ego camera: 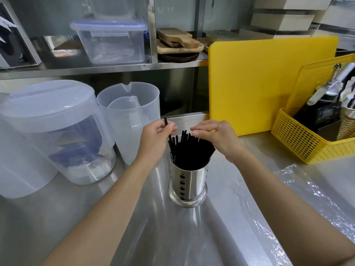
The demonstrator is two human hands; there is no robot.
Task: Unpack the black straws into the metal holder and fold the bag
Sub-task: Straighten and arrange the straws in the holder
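Black straws (pixel 189 150); silver holder (pixel 188 181), black cut-out pattern; yellow board (pixel 269 81), yellow basket (pixel 307 143).

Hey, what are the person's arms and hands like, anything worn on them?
The left forearm and right forearm are bare to the frame's edge, no sleeves showing. The left hand and right hand wear no gloves; no ring, watch or bracelet is visible.

A steel counter (pixel 57 217) carries a translucent lidded container (pixel 57 121) at the left, with a translucent jug (pixel 132 112) just beside it and a smaller jug (pixel 123 104) nested inside. A yellow cutting board (pixel 269 83) stands upright at the back, near a yellow basket (pixel 299 139) of utensils. On the shelf (pixel 115 67) above sit a clear lidded box (pixel 111 43) and stacked wooden boards (pixel 178 41).
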